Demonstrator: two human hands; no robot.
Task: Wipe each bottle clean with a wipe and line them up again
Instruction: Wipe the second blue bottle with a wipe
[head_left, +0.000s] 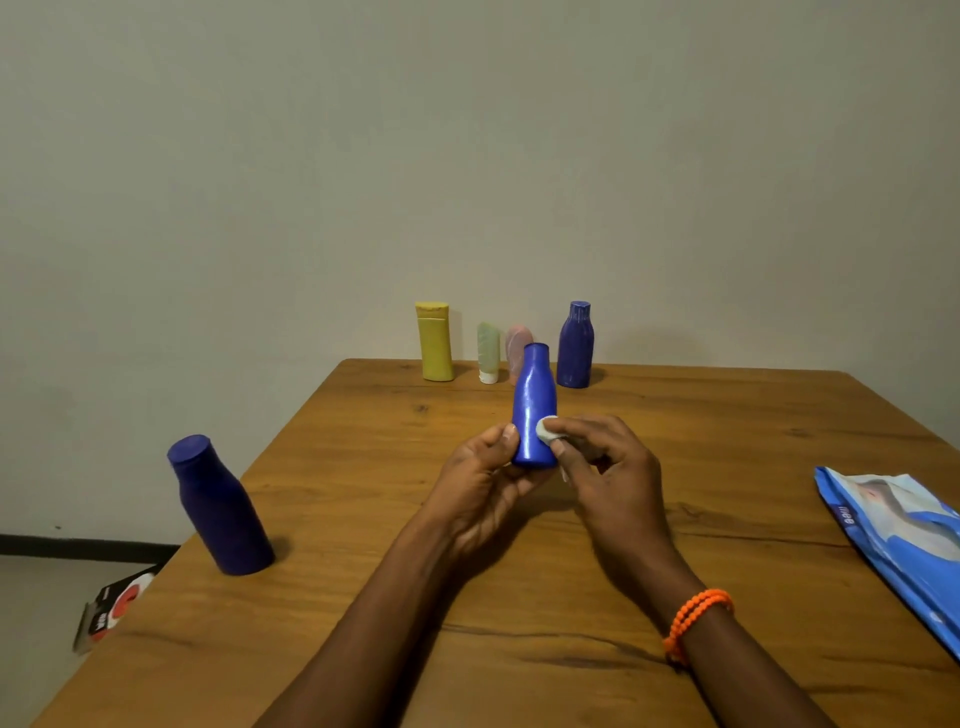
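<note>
My left hand (480, 483) grips the base of a bright blue bottle (533, 400), holding it upright above the table's middle. My right hand (608, 467) pinches a small white wipe (545, 430) against the bottle's lower right side. Along the far edge stand a yellow bottle (435, 342), a pale green tube (488, 353), a pink tube (518, 345) partly hidden behind the held bottle, and a dark blue bottle (575, 345). Another dark blue bottle (218, 506) stands alone near the left edge.
The wooden table (467, 623) ends at a wall behind the row. A blue wipe packet (898, 535) lies at the right edge. On the floor to the left lies a black, white and red package (111, 610).
</note>
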